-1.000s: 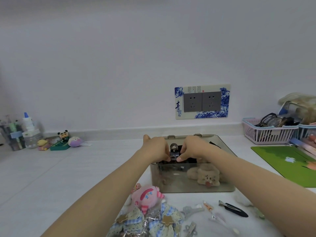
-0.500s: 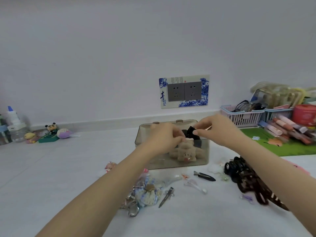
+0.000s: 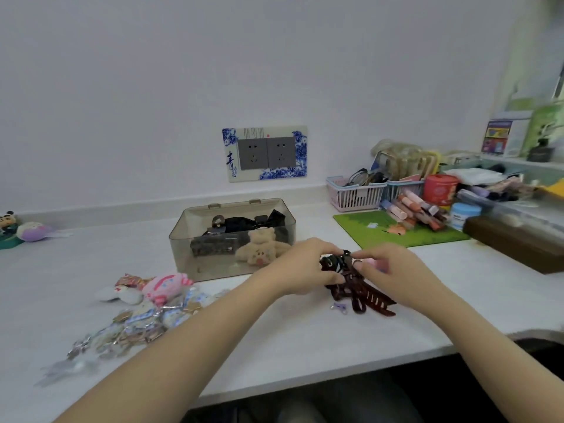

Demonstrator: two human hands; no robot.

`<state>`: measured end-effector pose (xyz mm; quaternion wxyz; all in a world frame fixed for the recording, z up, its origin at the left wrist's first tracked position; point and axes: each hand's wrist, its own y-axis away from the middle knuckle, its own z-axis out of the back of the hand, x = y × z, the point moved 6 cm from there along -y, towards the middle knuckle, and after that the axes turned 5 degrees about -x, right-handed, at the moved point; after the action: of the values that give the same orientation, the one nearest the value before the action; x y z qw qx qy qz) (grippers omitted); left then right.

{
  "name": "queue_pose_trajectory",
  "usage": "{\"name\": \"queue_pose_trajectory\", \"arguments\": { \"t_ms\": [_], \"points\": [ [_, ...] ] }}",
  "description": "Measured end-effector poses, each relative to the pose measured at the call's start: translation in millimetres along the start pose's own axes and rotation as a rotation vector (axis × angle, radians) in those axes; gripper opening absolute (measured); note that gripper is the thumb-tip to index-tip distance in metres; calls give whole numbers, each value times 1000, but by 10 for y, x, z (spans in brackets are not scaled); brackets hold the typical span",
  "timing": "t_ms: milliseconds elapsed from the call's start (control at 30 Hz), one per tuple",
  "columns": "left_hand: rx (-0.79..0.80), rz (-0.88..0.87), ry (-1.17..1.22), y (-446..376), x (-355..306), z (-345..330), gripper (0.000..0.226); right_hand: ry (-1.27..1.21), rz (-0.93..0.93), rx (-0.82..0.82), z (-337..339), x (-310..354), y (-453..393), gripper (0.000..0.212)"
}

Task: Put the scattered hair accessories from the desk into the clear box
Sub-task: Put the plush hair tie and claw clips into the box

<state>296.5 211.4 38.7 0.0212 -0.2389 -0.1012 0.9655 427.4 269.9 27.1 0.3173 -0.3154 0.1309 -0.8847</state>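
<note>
The clear box (image 3: pixel 186 239) stands open on the white desk and holds black clips and a beige plush bear clip (image 3: pixel 259 244). Just right of the box lies a pile of dark brown claw clips (image 3: pixel 363 296). My left hand (image 3: pixel 305 267) and my right hand (image 3: pixel 393 270) meet over the pile's top, fingers closed on a dark clip (image 3: pixel 335 261). A tiny purple clip (image 3: pixel 339 307) lies beside the pile. Left of the box sit a pink plush clip (image 3: pixel 166 285) and a heap of blue checked and silver clips (image 3: pixel 137 325).
A green mat (image 3: pixel 396 230) with lip sticks, pink and blue baskets (image 3: pixel 355 193), a red tin and a brown box (image 3: pixel 512 245) crowd the right. Small figurines (image 3: pixel 24 230) stand at the far left. The desk's front edge runs close below my forearms.
Both hands left the box and came down to the right onto the brown claw clip pile. The view swung right, so the box now sits further left.
</note>
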Motion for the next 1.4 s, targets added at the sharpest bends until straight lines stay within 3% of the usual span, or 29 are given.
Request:
{"name": "queue_pose_trajectory", "arguments": {
  "t_ms": [133,400,667,800,1067,1400],
  "points": [
    [73,-56,-79,-84,-10,-157,45,-18,43,10,-53,-65,158,27],
    [148,7,-61,-156,162,-118,49,-203,-45,22,-133,-123,308,31],
    [157,-31,-71,-168,168,-69,44,-235,-46,60,-178,-43,305,29],
    [75,-81,-50,-194,120,-27,40,-321,-138,-44,-80,-158,259,21],
    [-41,-198,73,-279,-138,-31,56,-582,-271,-195,254,-146,194,15],
    [-273,-125,313,-150,-79,775,45,-835,-271,-75,322,342,-188,19]
  ]
}}
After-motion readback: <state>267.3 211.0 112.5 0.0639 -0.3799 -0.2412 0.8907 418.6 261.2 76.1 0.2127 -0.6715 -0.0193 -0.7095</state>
